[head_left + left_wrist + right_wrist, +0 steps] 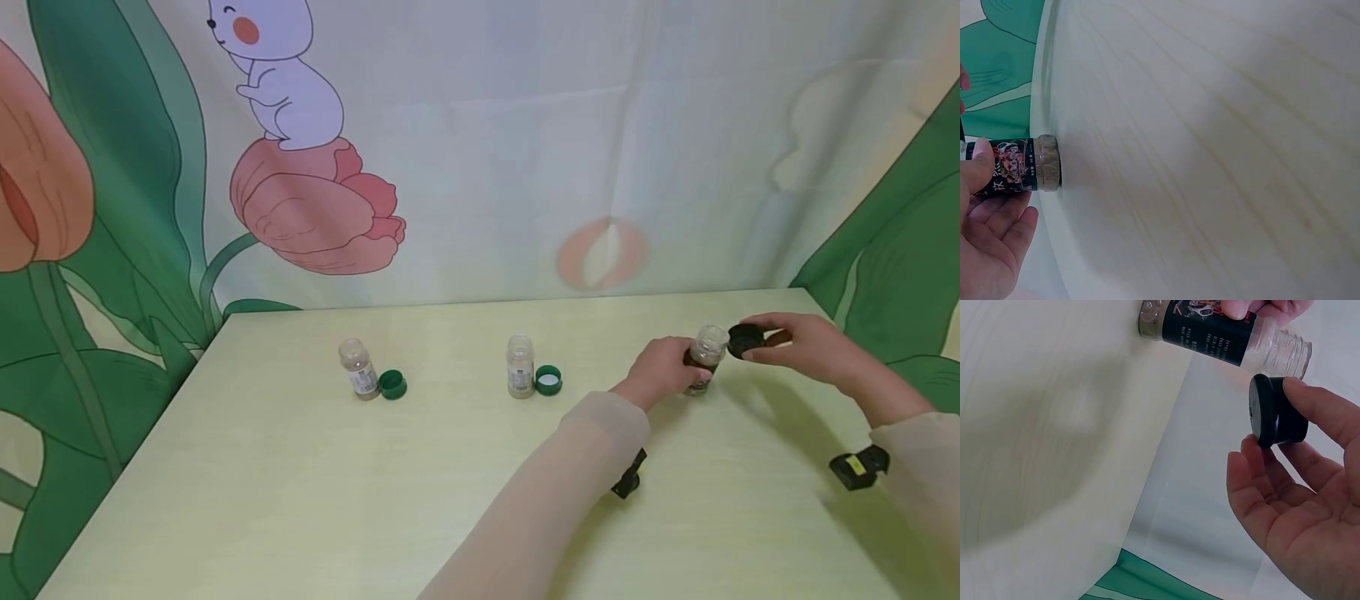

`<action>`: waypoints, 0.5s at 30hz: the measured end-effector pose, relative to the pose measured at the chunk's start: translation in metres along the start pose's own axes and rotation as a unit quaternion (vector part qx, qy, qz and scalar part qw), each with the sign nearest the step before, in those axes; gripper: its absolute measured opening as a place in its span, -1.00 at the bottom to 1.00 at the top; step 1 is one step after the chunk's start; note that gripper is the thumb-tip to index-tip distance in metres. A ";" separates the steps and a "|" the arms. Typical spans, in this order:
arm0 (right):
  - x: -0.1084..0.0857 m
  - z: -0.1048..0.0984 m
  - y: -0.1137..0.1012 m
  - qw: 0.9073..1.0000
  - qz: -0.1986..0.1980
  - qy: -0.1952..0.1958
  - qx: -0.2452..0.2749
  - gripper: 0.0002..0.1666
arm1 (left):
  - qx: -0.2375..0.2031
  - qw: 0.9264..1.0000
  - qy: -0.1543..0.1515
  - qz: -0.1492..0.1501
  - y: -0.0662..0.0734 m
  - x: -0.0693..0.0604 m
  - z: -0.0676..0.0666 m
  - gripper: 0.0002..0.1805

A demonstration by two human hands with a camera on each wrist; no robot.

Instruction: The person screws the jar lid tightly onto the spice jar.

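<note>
At the right of the table, my left hand [662,367] grips a clear spice jar [708,343] with a black printed label. In the left wrist view, brownish contents show at the base of the jar [1047,164], and the thumb lies across its label. My right hand [806,346] pinches a black cap [746,341] between thumb and fingers, just beside the jar's uncovered mouth. In the right wrist view the cap [1277,411] is turned sideways near the threaded neck of the jar [1275,347]; whether they touch I cannot tell.
Two clear bottles with pale labels, one at left [360,371] and one mid-table [521,367], stand uncapped. Beside each lies a green cap, left [392,384] and middle [548,380]. Black wrist devices [858,467] show by the sleeves. A printed cloth [487,167] hangs behind the table.
</note>
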State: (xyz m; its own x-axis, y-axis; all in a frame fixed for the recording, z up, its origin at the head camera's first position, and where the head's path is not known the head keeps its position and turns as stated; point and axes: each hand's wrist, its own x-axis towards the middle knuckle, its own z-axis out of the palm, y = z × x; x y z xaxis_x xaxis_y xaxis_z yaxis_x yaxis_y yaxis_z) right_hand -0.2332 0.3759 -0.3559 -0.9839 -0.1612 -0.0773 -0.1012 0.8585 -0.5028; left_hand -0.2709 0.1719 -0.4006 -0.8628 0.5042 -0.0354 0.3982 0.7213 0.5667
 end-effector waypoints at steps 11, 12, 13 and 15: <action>0.000 -0.006 -0.007 1.000 -0.009 0.006 -0.014 -0.33 | 0.012 1.000 -0.006 -0.003 0.001 0.001 -0.001 -0.67; 0.000 -0.006 -0.007 1.000 -0.010 0.006 -0.015 -0.33 | 0.013 1.000 -0.005 -0.002 0.000 0.001 -0.001 -0.67; 0.000 -0.006 -0.007 1.000 -0.012 0.007 -0.016 -0.33 | 0.013 1.000 -0.007 -0.004 0.001 0.000 -0.002 -0.66; 0.000 -0.006 -0.007 1.000 -0.013 0.008 -0.018 -0.33 | 0.013 1.000 -0.004 -0.003 0.001 0.000 -0.002 -0.66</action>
State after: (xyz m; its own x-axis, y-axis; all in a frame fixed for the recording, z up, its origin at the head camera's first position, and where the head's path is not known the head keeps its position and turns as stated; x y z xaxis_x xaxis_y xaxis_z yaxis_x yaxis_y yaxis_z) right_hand -0.2337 0.3727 -0.3470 -0.9831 -0.1758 -0.0507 -0.1312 0.8707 -0.4739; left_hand -0.2707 0.1719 -0.3986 -0.8631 0.5030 -0.0461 0.4003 0.7367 0.5450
